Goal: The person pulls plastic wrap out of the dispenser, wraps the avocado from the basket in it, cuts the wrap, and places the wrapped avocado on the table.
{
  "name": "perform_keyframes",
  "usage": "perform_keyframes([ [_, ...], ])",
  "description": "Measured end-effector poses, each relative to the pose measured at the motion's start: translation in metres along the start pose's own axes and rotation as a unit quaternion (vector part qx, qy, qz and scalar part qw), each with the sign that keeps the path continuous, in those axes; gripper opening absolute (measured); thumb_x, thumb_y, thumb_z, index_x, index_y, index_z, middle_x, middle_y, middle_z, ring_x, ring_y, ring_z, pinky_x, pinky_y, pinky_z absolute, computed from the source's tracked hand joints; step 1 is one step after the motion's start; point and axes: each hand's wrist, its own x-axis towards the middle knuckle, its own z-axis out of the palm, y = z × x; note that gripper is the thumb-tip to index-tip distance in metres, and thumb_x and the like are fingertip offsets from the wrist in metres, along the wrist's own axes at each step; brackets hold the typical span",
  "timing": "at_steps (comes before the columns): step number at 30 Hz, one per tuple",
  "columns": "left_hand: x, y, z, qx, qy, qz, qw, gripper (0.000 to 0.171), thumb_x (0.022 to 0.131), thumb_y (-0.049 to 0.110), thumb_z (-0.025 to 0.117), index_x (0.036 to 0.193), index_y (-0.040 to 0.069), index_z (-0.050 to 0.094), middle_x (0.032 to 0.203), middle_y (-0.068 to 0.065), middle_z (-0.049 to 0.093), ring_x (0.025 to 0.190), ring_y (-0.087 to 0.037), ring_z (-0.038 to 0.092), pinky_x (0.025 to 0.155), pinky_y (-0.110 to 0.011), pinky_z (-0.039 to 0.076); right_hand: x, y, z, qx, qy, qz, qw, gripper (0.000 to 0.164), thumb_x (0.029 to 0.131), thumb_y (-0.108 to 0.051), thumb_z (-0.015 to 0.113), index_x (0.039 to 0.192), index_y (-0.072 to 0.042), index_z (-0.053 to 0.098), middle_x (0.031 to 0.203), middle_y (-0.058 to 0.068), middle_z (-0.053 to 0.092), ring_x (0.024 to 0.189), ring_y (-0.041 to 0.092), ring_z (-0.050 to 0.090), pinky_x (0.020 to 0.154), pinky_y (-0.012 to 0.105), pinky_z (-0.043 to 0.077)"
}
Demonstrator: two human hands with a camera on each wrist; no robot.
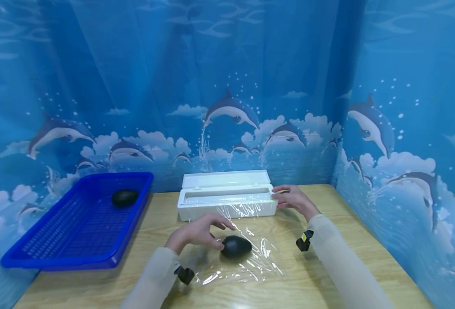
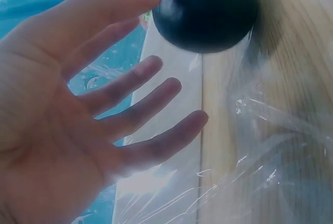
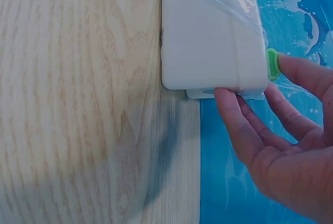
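Observation:
A smooth black avocado-shaped thing (image 1: pixel 237 247) lies on a sheet of clear cling film (image 1: pixel 227 271) spread over the table. My left hand (image 1: pixel 202 231) is beside it, thumb tip right at its side; the left wrist view shows the other fingers (image 2: pixel 151 146) spread and relaxed. Behind stands a white cling film dispenser (image 1: pixel 227 211) with its lid (image 1: pixel 227 179) raised, the film running from it toward me. My right hand (image 1: pixel 294 200) grips the dispenser's right end. In the right wrist view the thumb presses a green slider (image 3: pixel 272 64) while fingertips rest against the end.
A blue plastic basket (image 1: pixel 111 257) stands at the left, holding a second black avocado-shaped thing (image 1: pixel 125 198). The wooden table (image 1: pixel 281 283) ends against a blue dolphin-print curtain (image 1: pixel 227 146) at the back and right.

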Motion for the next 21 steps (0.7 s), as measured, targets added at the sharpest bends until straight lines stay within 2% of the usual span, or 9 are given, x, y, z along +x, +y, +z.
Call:
perform_keyframes([
  [5,-0.001,0.003,0.002,0.004,-0.013,0.016,0.9998,0.058,0.078,0.010,0.087,0.132,0.011,0.067,0.140,-0.007,0.064,0.131,-0.038,0.060,0.101,-0.053,0.057,0.001,0.000,0.000,-0.003,0.000,0.000,1.000,0.055,0.101,-0.019,0.067,0.147,0.003,0.048,0.133,0.021,0.060,0.099,0.022,0.068,0.110,0.052,0.053],
  [8,0.000,0.007,0.006,0.002,-0.028,0.020,0.9994,0.059,0.077,0.013,0.088,0.133,0.012,0.066,0.139,-0.005,0.065,0.130,-0.036,0.061,0.104,-0.053,0.055,0.001,0.001,0.000,-0.003,0.001,-0.002,1.000,0.054,0.101,-0.019,0.066,0.147,0.003,0.048,0.131,0.021,0.061,0.099,0.022,0.068,0.109,0.052,0.053],
  [11,0.001,0.010,0.015,-0.002,-0.051,0.019,0.9985,0.061,0.077,0.016,0.089,0.134,0.016,0.066,0.138,-0.002,0.065,0.127,-0.033,0.063,0.108,-0.048,0.053,0.001,0.001,0.000,-0.003,0.001,-0.004,1.000,0.053,0.102,-0.018,0.066,0.147,0.004,0.048,0.127,0.018,0.063,0.096,0.020,0.069,0.109,0.052,0.053],
  [15,0.003,0.017,0.031,-0.001,-0.078,0.022,0.9967,0.066,0.078,0.022,0.090,0.138,0.020,0.063,0.141,0.001,0.064,0.127,-0.028,0.065,0.107,-0.037,0.053,0.000,0.001,0.000,0.000,-0.002,-0.006,1.000,0.054,0.102,-0.019,0.065,0.147,0.004,0.047,0.123,0.015,0.065,0.093,0.018,0.069,0.108,0.052,0.053],
  [17,0.004,0.026,0.040,0.012,-0.084,0.036,0.9958,0.070,0.079,0.025,0.090,0.142,0.022,0.060,0.143,0.002,0.061,0.126,-0.024,0.065,0.105,-0.034,0.054,0.000,0.001,0.000,0.000,-0.004,-0.006,1.000,0.053,0.102,-0.019,0.065,0.147,0.004,0.048,0.122,0.014,0.065,0.094,0.019,0.069,0.108,0.052,0.053],
  [19,0.006,0.037,0.050,0.040,-0.093,0.072,0.9922,0.073,0.080,0.027,0.089,0.145,0.022,0.057,0.144,0.000,0.059,0.126,-0.019,0.063,0.105,-0.030,0.052,-0.001,0.000,0.000,-0.005,-0.006,-0.007,1.000,0.054,0.102,-0.019,0.065,0.147,0.004,0.047,0.122,0.015,0.066,0.096,0.021,0.069,0.108,0.052,0.054],
  [21,0.009,0.051,0.061,0.084,-0.106,0.112,0.9845,0.073,0.081,0.033,0.088,0.146,0.024,0.056,0.143,0.000,0.057,0.126,-0.012,0.060,0.105,-0.026,0.050,-0.001,0.000,-0.001,-0.011,-0.004,-0.007,1.000,0.054,0.102,-0.020,0.066,0.147,0.004,0.048,0.122,0.015,0.066,0.097,0.023,0.069,0.106,0.051,0.055],
])
